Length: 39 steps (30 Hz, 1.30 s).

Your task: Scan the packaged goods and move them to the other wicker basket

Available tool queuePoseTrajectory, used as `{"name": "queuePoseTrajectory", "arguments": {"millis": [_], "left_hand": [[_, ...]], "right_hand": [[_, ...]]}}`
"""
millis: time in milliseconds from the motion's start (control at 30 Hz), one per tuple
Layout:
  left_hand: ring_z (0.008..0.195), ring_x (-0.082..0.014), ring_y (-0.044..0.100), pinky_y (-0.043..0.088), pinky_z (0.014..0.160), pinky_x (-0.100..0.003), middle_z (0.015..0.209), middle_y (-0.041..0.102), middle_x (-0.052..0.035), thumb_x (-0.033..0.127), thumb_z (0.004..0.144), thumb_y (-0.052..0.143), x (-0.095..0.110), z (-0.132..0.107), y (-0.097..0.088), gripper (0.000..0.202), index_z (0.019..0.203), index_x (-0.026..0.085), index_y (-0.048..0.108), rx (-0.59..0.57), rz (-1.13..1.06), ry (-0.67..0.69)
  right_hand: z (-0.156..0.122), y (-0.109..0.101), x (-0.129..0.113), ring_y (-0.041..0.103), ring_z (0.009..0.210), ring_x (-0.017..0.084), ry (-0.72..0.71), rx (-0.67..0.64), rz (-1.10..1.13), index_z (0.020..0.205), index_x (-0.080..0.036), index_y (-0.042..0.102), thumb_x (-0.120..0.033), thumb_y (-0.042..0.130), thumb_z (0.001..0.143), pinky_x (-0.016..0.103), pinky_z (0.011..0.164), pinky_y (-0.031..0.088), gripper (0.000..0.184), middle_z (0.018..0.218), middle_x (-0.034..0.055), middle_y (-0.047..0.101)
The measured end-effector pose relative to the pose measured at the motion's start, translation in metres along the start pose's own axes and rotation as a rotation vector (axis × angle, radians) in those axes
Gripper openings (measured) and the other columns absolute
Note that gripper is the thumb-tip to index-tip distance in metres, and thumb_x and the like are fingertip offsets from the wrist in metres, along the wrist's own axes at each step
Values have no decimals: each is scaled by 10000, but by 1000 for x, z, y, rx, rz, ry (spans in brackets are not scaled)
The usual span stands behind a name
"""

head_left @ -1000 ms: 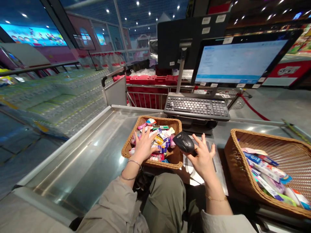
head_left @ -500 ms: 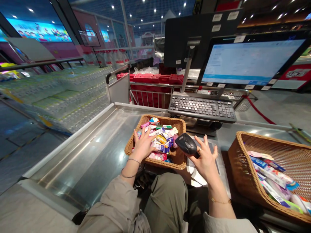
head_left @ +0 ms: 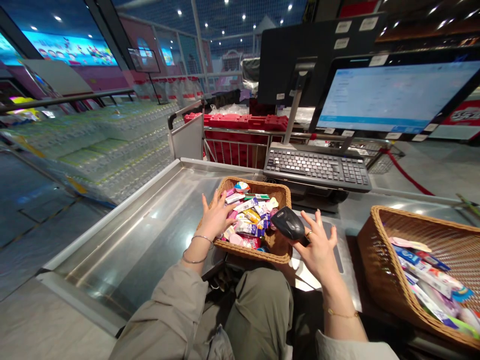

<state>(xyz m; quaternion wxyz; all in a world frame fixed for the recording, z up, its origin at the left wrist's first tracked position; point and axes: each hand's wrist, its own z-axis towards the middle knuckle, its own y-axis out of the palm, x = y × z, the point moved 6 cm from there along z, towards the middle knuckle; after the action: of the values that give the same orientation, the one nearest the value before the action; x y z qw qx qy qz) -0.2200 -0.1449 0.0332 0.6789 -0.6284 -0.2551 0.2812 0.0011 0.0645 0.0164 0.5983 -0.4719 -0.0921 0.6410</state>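
My left hand (head_left: 215,220) is over the left rim of a wicker basket (head_left: 279,254), fingers spread and nothing seen in it. Inside the basket lie several small packaged goods (head_left: 250,216), some in purple-and-white wrappers, others pink and yellow. The palm side of that hand is hidden. My right hand (head_left: 318,247) holds a black handheld barcode scanner (head_left: 288,223) between thumb and fingers, its other fingers stretched out. The scanner's head hangs over the basket's right side.
A second wicker basket (head_left: 371,260) with toothpaste-like boxes and packs stands at the right. Behind the first are a keyboard (head_left: 317,165) and a lit monitor (head_left: 397,97). The metal counter (head_left: 150,235) has a raised edge. A cart (head_left: 187,132) stands beyond.
My left hand has shifted left from over the goods to the basket's left rim. The right hand still holds the scanner in nearly the same place. The view has turned slightly left.
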Motion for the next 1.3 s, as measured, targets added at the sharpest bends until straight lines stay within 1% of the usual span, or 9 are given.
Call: {"name": "queuePoseTrajectory", "arguments": {"millis": [133,333,533,667,900,1033,1133,1233,1300], "left_hand": [[1553,-447,98,-53,1140,-794,1683,246,-98,520,852,729,-1,8,4,497,1322,374,663,-8,1,54],[1541,-469,141,-62,1123,-816,1661,316,-99,476,827,771,1,15,5,323,1094,295,750,5,-30,102],[1541,-434,195,-109,1117,-812,1602,432,-98,412,856,756,7,18,-3,190,929,238,732,59,-76,166],[1534,-397,253,-115,1134,-794,1547,514,-59,407,895,711,10,20,-12,182,836,235,708,119,-126,158],[1539,-334,273,-38,1200,-739,1515,549,-49,403,942,631,13,19,-36,254,760,228,659,327,-307,30],[1520,-297,331,-11,1227,-699,1477,587,-47,399,961,579,14,21,-41,295,723,233,632,409,-420,-96],[1511,-299,349,35,1222,-716,1472,589,-58,429,984,517,10,25,-34,327,752,238,646,401,-468,-234],[1505,-357,345,39,1170,-794,1466,588,-64,468,986,484,3,30,-19,365,785,240,686,351,-520,-353],[1489,-399,359,11,1137,-829,1437,613,-62,502,963,506,-1,31,-11,382,760,244,701,360,-571,-385]], "right_hand": [[1,-1,-1,339,1485,448,2,-1,-1,875,-221,709,-509,522,925,840,1082,112,347,1441,146,601],[0,1,1,316,1499,437,7,-16,-1,902,-223,708,-496,533,922,838,1090,104,325,1459,141,586],[-1,2,3,311,1502,435,6,-11,-5,938,-231,714,-483,569,908,835,1094,92,293,1463,139,583],[-1,2,3,324,1495,439,3,-4,-13,936,-229,711,-469,573,905,838,1087,105,279,1456,140,590],[0,0,2,326,1494,439,3,10,2,903,-221,707,-462,558,911,836,1087,113,284,1448,147,595],[-2,-1,3,318,1502,425,8,10,6,908,-224,710,-468,555,913,826,1099,99,288,1458,144,587],[-2,-2,3,317,1501,430,6,2,11,906,-224,709,-471,559,911,831,1094,103,289,1452,145,591],[-2,-2,3,311,1503,431,16,-3,10,902,-223,708,-466,574,905,828,1096,103,277,1457,146,587],[-2,-2,3,301,1509,427,26,-9,11,904,-225,708,-463,591,896,824,1103,93,266,1463,145,582]]}}
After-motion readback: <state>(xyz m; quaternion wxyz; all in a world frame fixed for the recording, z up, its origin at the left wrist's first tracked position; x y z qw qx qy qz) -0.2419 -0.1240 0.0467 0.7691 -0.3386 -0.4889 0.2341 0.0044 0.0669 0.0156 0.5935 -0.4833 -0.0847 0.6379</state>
